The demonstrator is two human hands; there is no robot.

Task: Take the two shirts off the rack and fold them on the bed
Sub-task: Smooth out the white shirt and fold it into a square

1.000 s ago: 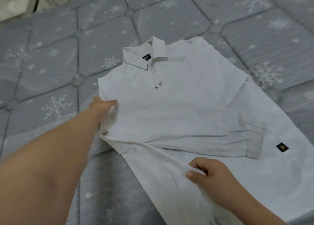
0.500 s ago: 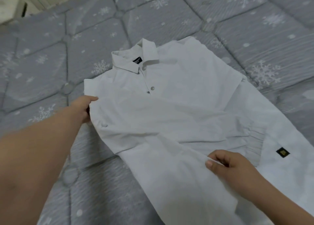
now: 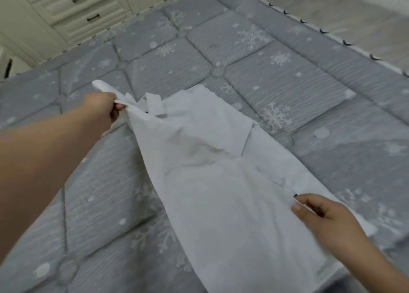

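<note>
While only the head view is on hand, it shows one white collared shirt (image 3: 221, 182) already off the rack and lying across the grey snowflake-quilted bed (image 3: 287, 75), so the first half of the job is done for this garment at least. The left hand (image 3: 104, 108), at about nine o'clock from the shirt's middle, has its grip closed on a bunch of fabric at the shoulder beside the collar (image 3: 152, 103) and lifts that edge clear of the bed. The right hand (image 3: 321, 217), at about four o'clock, pinches the lower side edge between thumb and fingers. Between the two the cloth hangs slack and creased, with one sleeve (image 3: 223, 124) folded over the chest. I judge the fold to be midway: a side panel is being carried over, and the lengthwise fold is not yet made. No second shirt and no rack are in sight, so that part appears left to do. Cream drawers (image 3: 84, 11) stand at eleven o'clock, beyond the bed.
</note>
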